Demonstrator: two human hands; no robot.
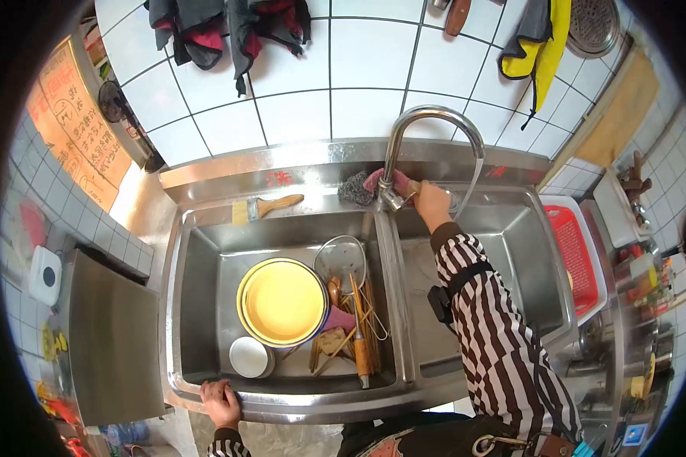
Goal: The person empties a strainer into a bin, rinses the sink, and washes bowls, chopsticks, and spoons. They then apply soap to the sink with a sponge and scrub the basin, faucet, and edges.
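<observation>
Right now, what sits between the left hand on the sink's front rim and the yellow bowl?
Head view: a small white bowl lies between the left hand and the yellow bowl, inside the left basin.

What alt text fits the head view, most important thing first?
A person's right hand reaches to the base of a curved faucet behind a double steel sink, while the left hand rests on the sink's front rim. The left basin holds a yellow bowl, strainer and wooden utensils.

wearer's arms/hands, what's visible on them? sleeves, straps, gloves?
Both hands bare, no gloves: left hand, right hand. Long sleeves in dark brown-and-white stripes, with dark cuffs. A black strap with a small black device wraps the right forearm.
</observation>
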